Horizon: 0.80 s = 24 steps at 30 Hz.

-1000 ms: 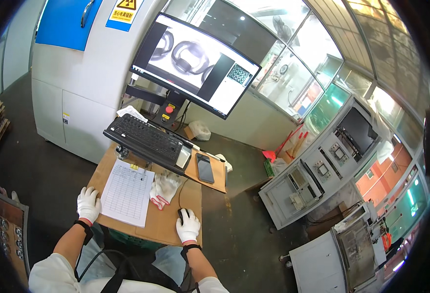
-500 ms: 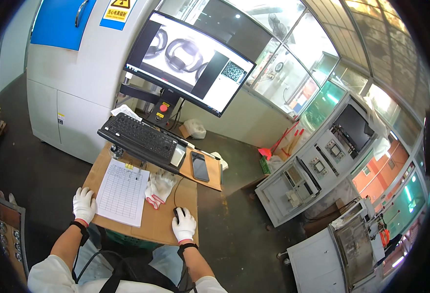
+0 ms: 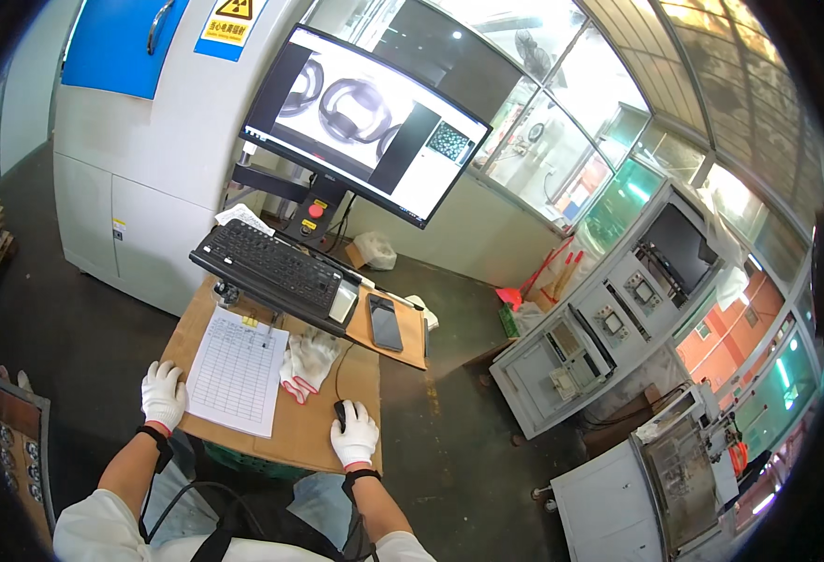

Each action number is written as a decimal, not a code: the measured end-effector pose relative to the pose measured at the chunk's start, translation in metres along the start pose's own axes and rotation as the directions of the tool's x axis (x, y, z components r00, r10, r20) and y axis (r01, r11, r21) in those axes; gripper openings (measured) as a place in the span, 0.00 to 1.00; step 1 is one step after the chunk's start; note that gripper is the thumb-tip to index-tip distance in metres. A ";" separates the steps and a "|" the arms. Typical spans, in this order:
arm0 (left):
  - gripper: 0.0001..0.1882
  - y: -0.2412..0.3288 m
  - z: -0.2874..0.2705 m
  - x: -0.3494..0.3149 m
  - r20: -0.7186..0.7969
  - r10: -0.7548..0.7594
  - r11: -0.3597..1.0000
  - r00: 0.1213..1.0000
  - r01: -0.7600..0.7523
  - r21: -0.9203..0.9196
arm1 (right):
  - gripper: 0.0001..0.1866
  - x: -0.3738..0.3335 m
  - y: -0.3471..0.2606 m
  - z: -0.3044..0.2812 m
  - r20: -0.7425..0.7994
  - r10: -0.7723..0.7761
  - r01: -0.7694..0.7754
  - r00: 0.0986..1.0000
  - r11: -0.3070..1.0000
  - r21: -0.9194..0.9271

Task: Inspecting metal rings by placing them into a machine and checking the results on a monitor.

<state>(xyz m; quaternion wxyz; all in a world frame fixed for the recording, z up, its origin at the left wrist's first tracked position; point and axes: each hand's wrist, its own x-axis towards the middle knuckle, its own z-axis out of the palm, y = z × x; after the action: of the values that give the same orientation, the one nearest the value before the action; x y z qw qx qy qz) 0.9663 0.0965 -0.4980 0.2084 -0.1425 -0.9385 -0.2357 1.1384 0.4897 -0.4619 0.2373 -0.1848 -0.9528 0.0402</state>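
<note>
My right hand [image 3: 354, 436], in a white knitted glove, is wrapped over a black computer mouse [image 3: 340, 412] near the front right of the cardboard-topped table [image 3: 314, 440]. My left hand [image 3: 163, 394], gloved the same way, rests on the table's left edge with its fingers stretched out and nothing in it. Just right of it lies a printed form with a grid [image 3: 237, 373], held by a clip at its top. A spare pair of white gloves [image 3: 308, 362] sits between the form and the mouse. Beyond, a monitor [image 3: 360, 117] displays a grey picture of ring-shaped parts.
A black keyboard [image 3: 272, 267] stands on a raised tray over the table's far side, beside a phone [image 3: 384, 322] on a brown board. A red button [image 3: 316, 211] sits on the monitor post. A large white cabinet [image 3: 140, 169] rises at left; grey control console [image 3: 609, 309] at right.
Both hands keep their places, the right one still on the mouse. On the monitor, the ring shapes look slightly different. The whole view has shifted a little.
</note>
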 end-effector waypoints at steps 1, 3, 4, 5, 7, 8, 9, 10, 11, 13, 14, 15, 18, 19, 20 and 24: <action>0.16 0.001 0.001 0.001 0.002 0.005 1.000 1.000 -0.005 -0.005 | 0.29 0.000 0.002 0.001 -0.002 0.005 -0.005 1.000 1.000 -0.005; 0.16 0.004 0.000 0.002 0.001 0.006 1.000 1.000 -0.006 -0.024 | 0.29 -0.001 0.006 0.004 -0.005 0.009 -0.009 1.000 1.000 -0.012; 0.16 0.003 -0.001 0.002 0.003 0.008 1.000 1.000 -0.007 -0.028 | 0.29 -0.001 0.005 0.005 -0.005 0.011 -0.011 1.000 1.000 -0.016; 0.16 0.002 -0.001 0.001 0.005 0.000 1.000 1.000 0.000 -0.022 | 0.29 -0.001 0.004 0.005 -0.005 0.009 -0.009 1.000 1.000 -0.003; 0.16 0.001 -0.002 0.001 0.009 -0.004 1.000 1.000 0.004 -0.021 | 0.29 0.000 0.003 0.005 -0.005 0.010 -0.010 1.000 1.000 0.006; 0.16 0.001 -0.002 0.001 0.009 -0.006 1.000 1.000 0.006 -0.023 | 0.29 0.000 0.003 0.005 -0.002 0.012 -0.012 1.000 1.000 0.000; 0.16 0.002 -0.002 0.001 0.009 -0.008 1.000 1.000 0.008 -0.025 | 0.29 -0.001 0.003 0.005 0.001 0.014 -0.014 1.000 1.000 -0.005; 0.16 0.002 -0.002 0.001 0.003 -0.007 1.000 1.000 0.007 -0.022 | 0.30 0.000 0.003 0.005 0.017 0.022 -0.021 1.000 1.000 -0.007; 0.16 0.002 -0.001 0.001 0.004 -0.005 1.000 1.000 0.005 -0.023 | 0.30 0.000 0.002 0.004 0.017 0.025 -0.025 1.000 1.000 -0.008; 0.16 0.002 -0.001 0.002 0.019 -0.014 1.000 1.000 0.014 -0.020 | 0.29 -0.001 0.002 0.003 0.015 0.028 -0.028 0.999 0.999 0.018; 0.16 0.002 -0.001 0.002 0.020 -0.012 1.000 1.000 0.013 -0.020 | 0.29 0.000 0.001 0.002 0.015 0.030 -0.030 0.999 0.999 0.017; 0.16 0.003 -0.002 0.002 0.018 -0.010 1.000 1.000 0.011 -0.022 | 0.29 0.000 0.001 0.002 0.018 0.031 -0.031 0.999 0.999 0.012; 0.16 0.002 -0.001 0.002 0.017 -0.008 1.000 1.000 0.008 -0.027 | 0.28 0.000 -0.001 -0.001 0.020 0.029 -0.029 0.999 1.000 0.011; 0.16 0.001 -0.001 0.002 0.022 -0.007 1.000 1.000 0.007 -0.026 | 0.28 0.000 0.000 -0.001 0.021 0.028 -0.029 0.999 0.999 0.018; 0.16 0.001 0.000 0.002 0.022 -0.005 1.000 1.000 0.006 -0.026 | 0.28 0.000 0.001 0.000 0.020 0.029 -0.030 0.999 0.999 0.018; 0.16 -0.002 0.002 0.002 0.032 -0.007 1.000 0.999 0.008 -0.024 | 0.28 0.000 0.003 0.003 0.017 0.015 -0.015 1.000 1.000 0.010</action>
<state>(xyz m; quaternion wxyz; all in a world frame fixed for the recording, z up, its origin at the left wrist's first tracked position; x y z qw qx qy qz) 0.9630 0.0963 -0.4994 0.1910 -0.1453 -0.9392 -0.2456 1.1380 0.4922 -0.4654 0.2299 -0.1905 -0.9532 0.0484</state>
